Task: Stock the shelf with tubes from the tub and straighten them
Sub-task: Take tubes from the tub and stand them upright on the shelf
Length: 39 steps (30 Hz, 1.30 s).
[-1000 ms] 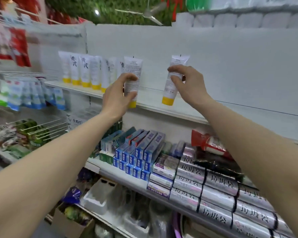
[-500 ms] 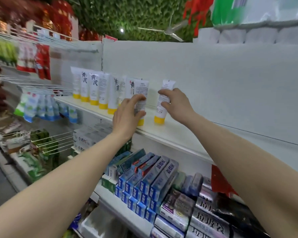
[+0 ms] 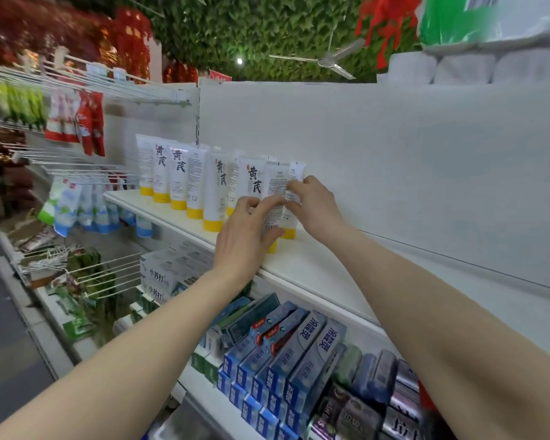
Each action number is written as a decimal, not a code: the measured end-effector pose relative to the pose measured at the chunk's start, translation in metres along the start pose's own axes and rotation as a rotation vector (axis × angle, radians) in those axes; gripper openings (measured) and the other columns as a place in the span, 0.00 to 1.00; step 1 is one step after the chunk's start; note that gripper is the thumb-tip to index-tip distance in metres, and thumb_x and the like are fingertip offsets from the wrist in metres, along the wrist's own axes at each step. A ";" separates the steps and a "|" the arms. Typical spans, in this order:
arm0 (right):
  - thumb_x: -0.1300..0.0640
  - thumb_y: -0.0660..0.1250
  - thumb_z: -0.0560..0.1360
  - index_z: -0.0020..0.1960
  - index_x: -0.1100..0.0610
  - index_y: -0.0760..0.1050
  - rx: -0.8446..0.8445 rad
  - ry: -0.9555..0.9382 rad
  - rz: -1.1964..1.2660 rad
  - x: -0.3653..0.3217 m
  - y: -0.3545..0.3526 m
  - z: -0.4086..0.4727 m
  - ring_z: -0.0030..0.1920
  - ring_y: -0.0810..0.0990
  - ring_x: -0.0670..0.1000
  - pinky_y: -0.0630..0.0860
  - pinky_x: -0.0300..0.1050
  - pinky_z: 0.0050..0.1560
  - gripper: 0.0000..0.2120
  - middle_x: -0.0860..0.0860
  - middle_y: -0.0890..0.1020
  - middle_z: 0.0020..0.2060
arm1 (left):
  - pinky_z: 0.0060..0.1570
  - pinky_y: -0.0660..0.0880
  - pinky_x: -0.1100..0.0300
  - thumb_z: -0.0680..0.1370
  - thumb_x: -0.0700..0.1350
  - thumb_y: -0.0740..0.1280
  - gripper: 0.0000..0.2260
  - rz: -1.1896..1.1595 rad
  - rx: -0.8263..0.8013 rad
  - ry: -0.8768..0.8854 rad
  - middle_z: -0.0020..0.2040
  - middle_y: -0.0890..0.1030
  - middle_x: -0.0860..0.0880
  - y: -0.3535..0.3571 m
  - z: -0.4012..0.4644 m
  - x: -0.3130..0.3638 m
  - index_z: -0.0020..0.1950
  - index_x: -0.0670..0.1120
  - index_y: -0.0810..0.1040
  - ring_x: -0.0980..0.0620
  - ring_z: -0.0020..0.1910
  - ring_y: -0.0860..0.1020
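Note:
A row of several white tubes with yellow caps (image 3: 178, 176) stands cap-down on the white upper shelf (image 3: 315, 268). At the row's right end my left hand (image 3: 246, 231) grips a tube (image 3: 275, 193) that stands on the shelf. Just behind it my right hand (image 3: 315, 204) pinches the last tube (image 3: 294, 185), which also stands on its yellow cap close to the white back panel. The two tubes sit side by side, touching the row. The tub is out of view.
Blue toothpaste boxes (image 3: 286, 369) and dark rolls (image 3: 378, 404) fill the shelf below. Wire hooks with hanging packets (image 3: 77, 204) stick out at the left. The upper shelf runs bare to the right of my hands. Paper rolls (image 3: 464, 68) sit on top.
Both hands brought their tubes down and leftward onto the shelf. The right tube, held in the air and apart a second ago, now stands against the row beside the left one.

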State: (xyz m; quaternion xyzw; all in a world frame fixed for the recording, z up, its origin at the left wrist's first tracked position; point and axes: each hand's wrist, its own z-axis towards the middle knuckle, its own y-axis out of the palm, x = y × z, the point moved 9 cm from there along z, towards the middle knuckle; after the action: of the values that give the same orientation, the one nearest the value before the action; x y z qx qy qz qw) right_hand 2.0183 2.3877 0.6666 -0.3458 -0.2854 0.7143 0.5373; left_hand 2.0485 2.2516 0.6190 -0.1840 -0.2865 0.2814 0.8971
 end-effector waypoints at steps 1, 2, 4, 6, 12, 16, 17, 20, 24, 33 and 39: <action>0.56 0.63 0.78 0.64 0.53 0.74 -0.001 -0.003 0.002 -0.001 0.002 0.003 0.53 0.75 0.60 0.64 0.41 0.47 0.14 0.56 0.72 0.53 | 0.39 0.75 0.54 0.76 0.51 0.69 0.21 0.013 -0.004 0.006 0.58 0.71 0.50 0.000 0.000 0.000 0.66 0.62 0.69 0.51 0.43 0.75; 0.56 0.63 0.78 0.63 0.54 0.75 -0.003 -0.007 0.003 -0.001 0.003 0.005 0.53 0.75 0.60 0.64 0.41 0.47 0.13 0.56 0.72 0.52 | 0.39 0.75 0.54 0.76 0.51 0.69 0.20 0.023 -0.007 0.012 0.58 0.71 0.50 0.000 0.001 0.001 0.66 0.62 0.68 0.51 0.42 0.75; 0.55 0.63 0.79 0.61 0.55 0.75 -0.011 -0.016 -0.001 -0.002 0.005 0.007 0.53 0.75 0.60 0.63 0.41 0.46 0.12 0.56 0.71 0.51 | 0.38 0.75 0.54 0.76 0.51 0.69 0.20 0.035 -0.017 0.018 0.58 0.70 0.50 0.000 0.001 0.003 0.66 0.62 0.68 0.51 0.41 0.74; 0.55 0.63 0.79 0.61 0.55 0.75 -0.018 -0.022 -0.006 -0.003 0.005 0.007 0.52 0.75 0.60 0.63 0.41 0.46 0.12 0.55 0.71 0.51 | 0.38 0.75 0.53 0.76 0.51 0.69 0.21 0.049 -0.025 0.019 0.58 0.70 0.50 -0.001 0.001 0.004 0.66 0.62 0.67 0.51 0.42 0.74; 0.56 0.62 0.79 0.69 0.50 0.70 -0.089 -0.010 -0.018 0.001 0.000 -0.004 0.58 0.74 0.58 0.68 0.45 0.57 0.19 0.56 0.72 0.58 | 0.39 0.72 0.57 0.77 0.51 0.68 0.21 0.090 -0.059 0.023 0.62 0.69 0.48 0.000 -0.001 0.003 0.68 0.60 0.67 0.49 0.47 0.74; 0.58 0.59 0.80 0.73 0.47 0.65 -0.085 -0.011 -0.074 0.002 -0.015 -0.024 0.60 0.73 0.58 0.67 0.47 0.60 0.22 0.55 0.70 0.63 | 0.42 0.70 0.58 0.78 0.50 0.67 0.20 0.095 -0.053 0.039 0.65 0.68 0.48 -0.008 -0.006 0.005 0.69 0.59 0.68 0.49 0.55 0.72; 0.57 0.59 0.80 0.73 0.47 0.65 -0.084 -0.017 -0.113 0.001 -0.020 -0.032 0.60 0.73 0.58 0.68 0.48 0.60 0.22 0.55 0.70 0.64 | 0.43 0.71 0.57 0.78 0.50 0.67 0.20 0.093 -0.047 0.041 0.65 0.68 0.48 -0.011 -0.008 0.007 0.69 0.58 0.68 0.49 0.57 0.72; 0.55 0.58 0.81 0.74 0.47 0.63 -0.060 -0.051 -0.247 -0.004 -0.037 -0.055 0.63 0.70 0.57 0.70 0.51 0.60 0.22 0.54 0.69 0.66 | 0.49 0.73 0.54 0.78 0.50 0.67 0.21 0.108 -0.021 0.040 0.67 0.68 0.47 -0.025 -0.013 0.013 0.70 0.56 0.68 0.47 0.62 0.69; 0.54 0.57 0.81 0.73 0.49 0.64 -0.011 -0.122 -0.407 -0.021 -0.059 -0.091 0.64 0.69 0.58 0.71 0.52 0.58 0.21 0.56 0.70 0.67 | 0.57 0.71 0.49 0.77 0.51 0.67 0.25 0.198 -0.009 0.046 0.68 0.69 0.45 -0.043 -0.022 0.024 0.73 0.53 0.64 0.43 0.63 0.69; 0.53 0.61 0.77 0.66 0.57 0.73 0.081 -0.128 -0.603 -0.052 -0.100 -0.214 0.53 0.76 0.64 0.74 0.57 0.47 0.19 0.61 0.77 0.57 | 0.62 0.65 0.49 0.78 0.51 0.66 0.27 0.230 -0.092 0.148 0.70 0.68 0.43 -0.073 -0.093 0.065 0.74 0.47 0.62 0.41 0.66 0.67; 0.52 0.63 0.77 0.68 0.56 0.70 -0.013 0.020 -0.670 -0.052 -0.118 -0.341 0.55 0.75 0.63 0.73 0.56 0.51 0.21 0.60 0.76 0.58 | 0.60 0.68 0.48 0.77 0.52 0.67 0.27 0.119 -0.206 0.253 0.69 0.69 0.42 -0.062 -0.184 0.114 0.73 0.45 0.64 0.40 0.64 0.69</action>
State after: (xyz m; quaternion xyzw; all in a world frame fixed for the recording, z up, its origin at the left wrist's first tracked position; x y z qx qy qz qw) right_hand 2.3679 2.3806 0.5647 -0.2431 -0.3826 0.4927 0.7428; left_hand 2.2640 2.2423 0.5553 -0.3254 -0.1874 0.2778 0.8842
